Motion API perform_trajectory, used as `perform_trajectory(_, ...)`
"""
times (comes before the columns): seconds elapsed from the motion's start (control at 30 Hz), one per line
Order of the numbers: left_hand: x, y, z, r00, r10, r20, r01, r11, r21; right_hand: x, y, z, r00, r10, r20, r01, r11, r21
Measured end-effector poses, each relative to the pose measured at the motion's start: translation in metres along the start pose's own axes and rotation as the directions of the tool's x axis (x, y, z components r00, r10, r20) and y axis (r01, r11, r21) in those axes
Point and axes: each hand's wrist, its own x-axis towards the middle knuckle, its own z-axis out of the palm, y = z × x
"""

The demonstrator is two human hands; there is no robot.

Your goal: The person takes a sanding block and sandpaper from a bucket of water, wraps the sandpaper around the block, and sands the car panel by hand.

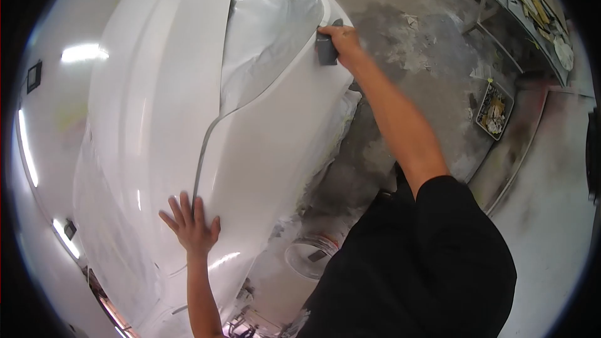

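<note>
A white car body (250, 156) fills the left and middle of the view, with a dark seam running between its panels. My right hand (344, 44) is wrapped round a dark grey sheet or pad (327, 51), which lies against the panel near its upper right edge. Lower down, my left hand (193, 222) rests flat on the white surface across the seam, fingers spread and holding nothing. Translucent plastic film (269, 31) covers the area left of my right hand.
A round bucket (307, 258) stands on the floor below the car's edge. At the right are a tray of scraps (494, 110) and a metal-legged table (532, 19) with sheets on it. Film hangs along the car's lower edge.
</note>
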Motion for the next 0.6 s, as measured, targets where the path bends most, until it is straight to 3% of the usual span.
perform_trajectory(0.07,0.001,0.003,-0.001,1.0,0.004,-0.003,-0.004,1.0,0.002,-0.047,0.012,0.021,0.996,-0.02,0.09,0.024,0.999,-0.035)
perform_trajectory(0.1,0.002,0.002,-0.001,1.0,0.004,-0.005,-0.004,1.0,0.001,-0.071,0.018,0.033,0.992,-0.107,0.062,0.115,0.985,-0.128)
perform_trajectory(0.17,0.0,0.003,-0.001,1.0,-0.002,0.009,0.002,1.0,-0.001,-0.072,0.02,0.032,0.987,-0.038,0.157,0.043,0.999,-0.024)
perform_trajectory(0.27,-0.005,0.0,0.003,1.0,-0.018,0.018,0.018,1.0,0.004,-0.076,-0.014,0.031,0.976,0.143,0.162,-0.132,0.988,-0.078)
perform_trajectory(0.4,-0.003,0.001,0.003,0.999,-0.037,-0.002,0.037,0.999,-0.005,-0.084,-0.012,0.036,0.986,0.1,0.137,-0.1,0.995,-0.008)
perform_trajectory(0.5,-0.005,0.001,0.001,0.999,-0.046,-0.008,0.046,0.999,-0.012,-0.057,-0.004,0.023,0.982,0.1,0.163,-0.091,0.994,-0.062)
perform_trajectory(0.57,-0.006,0.002,0.001,0.999,-0.051,-0.005,0.05,0.999,-0.02,-0.034,-0.014,0.009,0.998,0.048,0.051,-0.041,0.99,-0.134)
perform_trajectory(0.6,-0.005,0.001,0.0,0.999,-0.054,-0.002,0.054,0.998,-0.022,-0.026,-0.02,0.005,0.992,0.069,0.105,-0.051,0.985,-0.163)
